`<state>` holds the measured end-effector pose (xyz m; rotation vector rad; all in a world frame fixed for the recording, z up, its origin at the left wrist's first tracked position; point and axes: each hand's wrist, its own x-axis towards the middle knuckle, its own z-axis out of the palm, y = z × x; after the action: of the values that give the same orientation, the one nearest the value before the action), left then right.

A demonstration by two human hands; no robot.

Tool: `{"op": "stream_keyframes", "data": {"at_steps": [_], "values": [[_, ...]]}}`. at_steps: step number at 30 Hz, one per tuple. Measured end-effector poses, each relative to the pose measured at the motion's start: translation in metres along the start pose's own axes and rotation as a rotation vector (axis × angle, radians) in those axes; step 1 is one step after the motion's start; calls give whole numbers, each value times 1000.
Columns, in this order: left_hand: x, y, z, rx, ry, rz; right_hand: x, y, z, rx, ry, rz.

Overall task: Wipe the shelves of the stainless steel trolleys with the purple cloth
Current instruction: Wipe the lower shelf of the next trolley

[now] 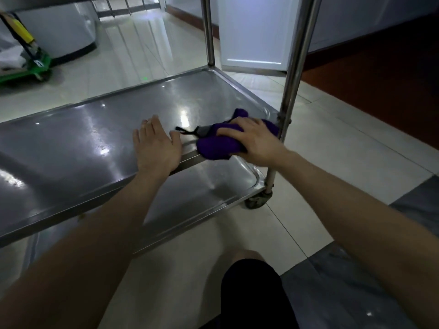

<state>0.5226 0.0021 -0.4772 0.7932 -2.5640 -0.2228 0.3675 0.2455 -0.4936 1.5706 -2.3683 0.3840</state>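
Cloth (pixel 215 144) bunched in curled right hand (pixel 255 141) at right end of shelf (pixel 83 138); left hand (pixel 155 148) spread flat just beside; long axis leftward.

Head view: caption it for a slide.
Right hand grips the cloth on the shelf; left hand rests flat beside it.
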Motion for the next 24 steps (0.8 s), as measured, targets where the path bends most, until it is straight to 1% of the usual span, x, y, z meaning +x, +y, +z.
{"op": "stream_keyframes", "data": {"at_steps": [3,5,8,11,13,15,17,19,22,24], "values": [[2,2,0,-24,-5,-19,-20,43,-14,2,6,95],[2,4,0,-69,0,-8,-20,48,-18,-13,-42,125],[2,5,-3,-224,-34,-4,-1,14,-13,-19,-135,178],[3,8,-10,-411,-51,-82,36,-45,-1,67,-244,135],[4,1,-19,-461,-38,-114,56,-65,3,125,-313,139],[5,-22,-32,-352,18,-70,65,-57,2,145,-361,178],[3,-63,-44,-85,50,5,67,-31,0,119,-402,287],[-5,-100,-55,143,3,-16,74,-2,0,84,-431,443],[-20,-127,-58,287,-82,-85,98,30,5,59,-452,601],[-24,-128,-55,278,-114,-101,121,39,13,16,-445,657]]}}
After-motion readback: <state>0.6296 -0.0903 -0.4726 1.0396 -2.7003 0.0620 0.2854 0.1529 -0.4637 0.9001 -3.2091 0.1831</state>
